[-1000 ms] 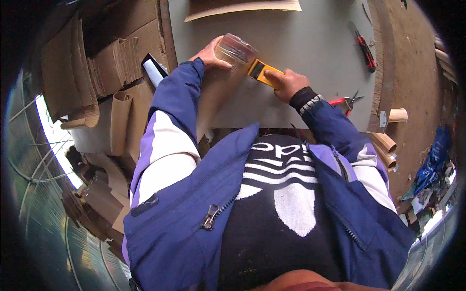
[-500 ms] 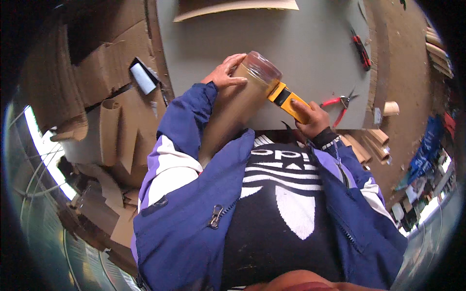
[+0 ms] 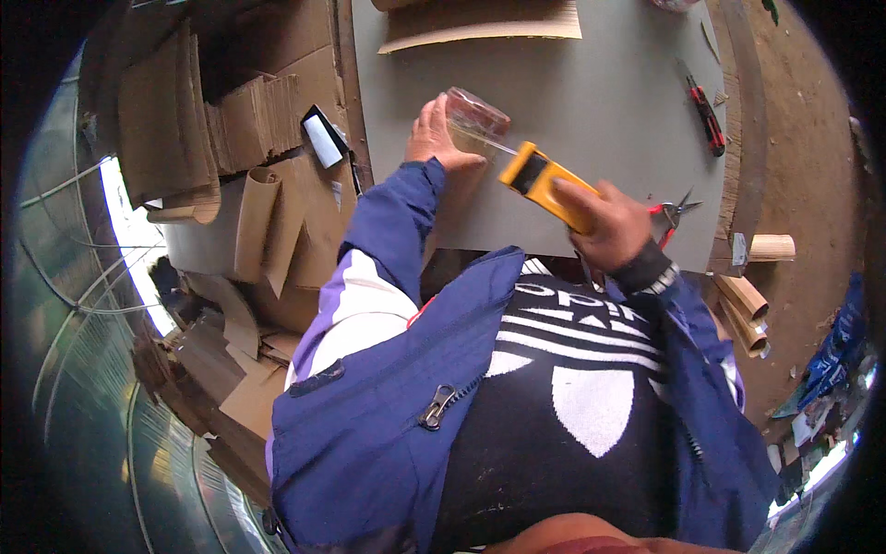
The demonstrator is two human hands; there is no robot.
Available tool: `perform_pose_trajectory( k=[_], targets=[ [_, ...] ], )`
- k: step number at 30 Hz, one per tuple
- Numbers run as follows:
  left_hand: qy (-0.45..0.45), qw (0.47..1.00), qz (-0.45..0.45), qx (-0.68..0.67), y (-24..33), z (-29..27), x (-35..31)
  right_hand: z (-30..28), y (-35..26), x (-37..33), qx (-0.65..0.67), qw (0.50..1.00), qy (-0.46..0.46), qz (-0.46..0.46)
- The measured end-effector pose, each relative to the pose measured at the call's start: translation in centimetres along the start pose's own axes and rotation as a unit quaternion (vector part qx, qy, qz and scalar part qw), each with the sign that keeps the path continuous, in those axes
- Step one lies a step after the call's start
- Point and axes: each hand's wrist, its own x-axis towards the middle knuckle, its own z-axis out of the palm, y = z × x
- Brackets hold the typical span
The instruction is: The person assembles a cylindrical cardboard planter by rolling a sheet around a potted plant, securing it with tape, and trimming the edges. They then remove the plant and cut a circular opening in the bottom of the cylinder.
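My left hand [image 3: 441,138] is closed round the side of a brown tube [image 3: 455,185], its thumb lying across the top. The tube's far end [image 3: 480,109] is clear and reddish, and my left forearm partly lies over the rest. My right hand [image 3: 609,222] grips a yellow hand tool [image 3: 551,187] with a black part at its front. A thin pale strip [image 3: 501,147] runs from the tool's front toward the tube; whether it is a blade or tape I cannot tell. Red-handled snips [image 3: 666,219] lie just beyond my right hand, partly hidden by it.
On the grey tabletop [image 3: 600,102] are a curved brown sheet [image 3: 484,28] and a red and black utility knife [image 3: 705,115]. Cardboard pieces [image 3: 254,120] and a white and black object [image 3: 323,138] lie at the left. Brown tubes [image 3: 741,300] stand out by the right edge.
The yellow tool has moved back from the tube's end, and a pale strip now shows between them. My right hand covers more of the snips. The whole view has shifted.
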Motion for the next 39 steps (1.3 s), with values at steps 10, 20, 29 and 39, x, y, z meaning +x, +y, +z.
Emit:
perform_pose_trajectory(
  k=[10, 20, 29, 39],
  targets=[
    [-0.194, 0.926, 0.014, -0.324, -9.6, -0.5, 6.2, 11.3, 6.0, 5.7, -0.084, 0.993, -0.064, 0.052],
    [-0.365, 0.790, -0.034, -0.491, -5.4, 3.7, 3.9, 7.8, 3.4, 0.0, -0.045, 0.995, -0.035, 0.080],
    [-0.081, 0.991, 0.091, -0.054, -3.1, 0.4, -2.4, 9.9, 0.7, 2.5, -0.015, 0.999, 0.017, 0.045],
    [-0.033, 0.995, -0.081, -0.049, -2.6, -1.6, -0.3, 3.2, -3.2, 3.9, -0.047, 0.997, 0.005, -0.065]
  ],
)
